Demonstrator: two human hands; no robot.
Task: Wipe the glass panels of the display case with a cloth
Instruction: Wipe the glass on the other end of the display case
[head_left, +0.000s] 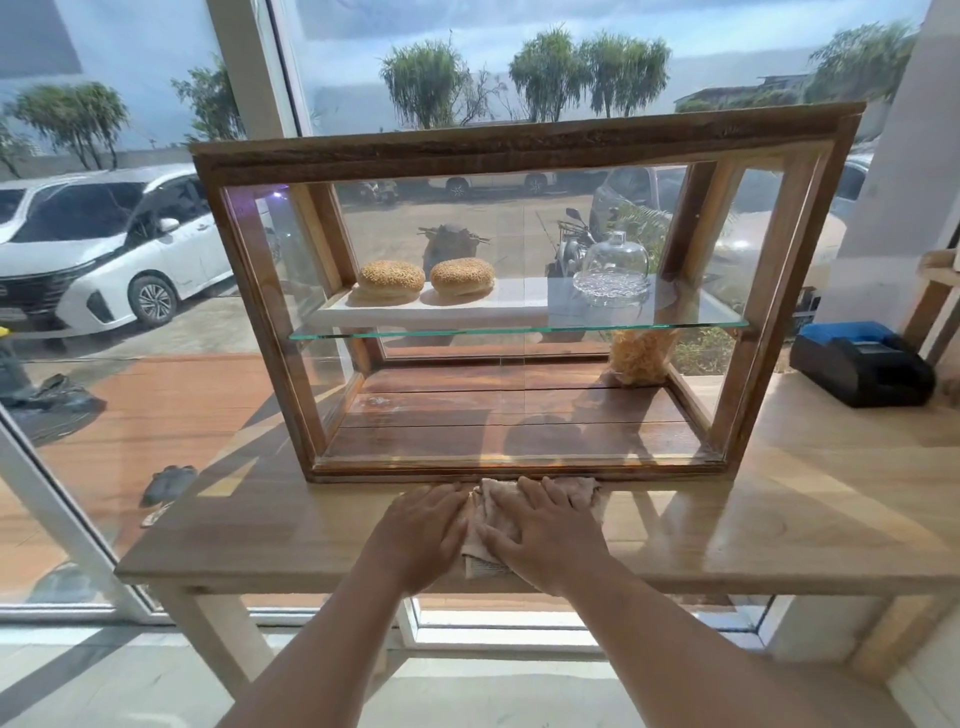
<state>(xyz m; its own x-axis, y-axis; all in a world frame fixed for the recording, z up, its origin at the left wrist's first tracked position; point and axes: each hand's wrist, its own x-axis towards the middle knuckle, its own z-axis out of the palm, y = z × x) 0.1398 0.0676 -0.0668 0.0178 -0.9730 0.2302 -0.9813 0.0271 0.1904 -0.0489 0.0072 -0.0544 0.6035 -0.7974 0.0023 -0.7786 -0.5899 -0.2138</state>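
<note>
At the table's near edge, just in front of the display case: I have both hands flat on the cloth.

My left hand lies palm down, fingers extended and together, covering the cloth's left part; my right hand lies palm down, fingers slightly spread, on its right part. Neither grips it; both press it against the table. The crumpled beige cloth touches the case's lower front frame. Inside, the glass shelf carries two seeded buns at left and a glass dome at right. A black printer sits toward the table's far right corner.
</note>
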